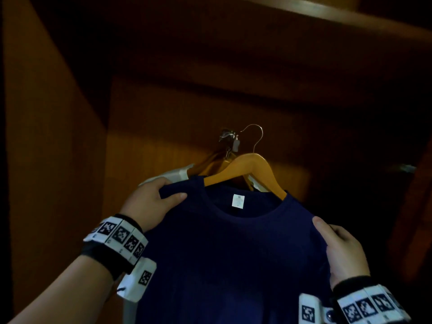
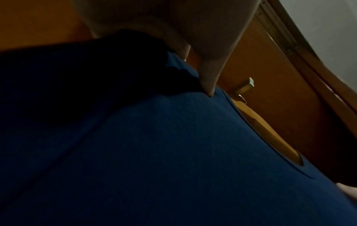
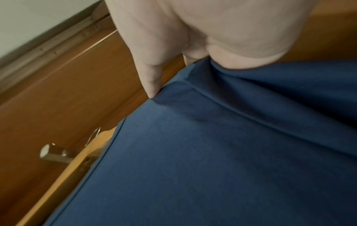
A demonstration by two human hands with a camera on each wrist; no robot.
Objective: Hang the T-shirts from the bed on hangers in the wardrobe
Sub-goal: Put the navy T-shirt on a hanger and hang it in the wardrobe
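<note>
A navy blue T-shirt (image 1: pixel 229 249) with a white neck label sits on a wooden hanger (image 1: pixel 247 170), whose metal hook (image 1: pixel 256 134) is up near the rail fitting inside the wardrobe. My left hand (image 1: pixel 154 202) pinches the shirt's left shoulder, thumb on the front and fingers behind. My right hand (image 1: pixel 339 251) grips the right shoulder the same way. In the left wrist view the thumb presses the blue fabric (image 2: pixel 173 145) beside the hanger arm (image 2: pixel 270 134). The right wrist view shows my thumb on the cloth (image 3: pixel 212 152) and the hanger (image 3: pixel 77 165).
Behind the blue shirt hang other wooden hangers (image 1: pixel 210 162), one with a white garment (image 1: pixel 173 175). The dim wardrobe has brown wooden walls (image 1: pixel 53 160) and a shelf (image 1: pixel 304 10) above. A short metal rail end (image 3: pixel 52 153) juts out near the hook.
</note>
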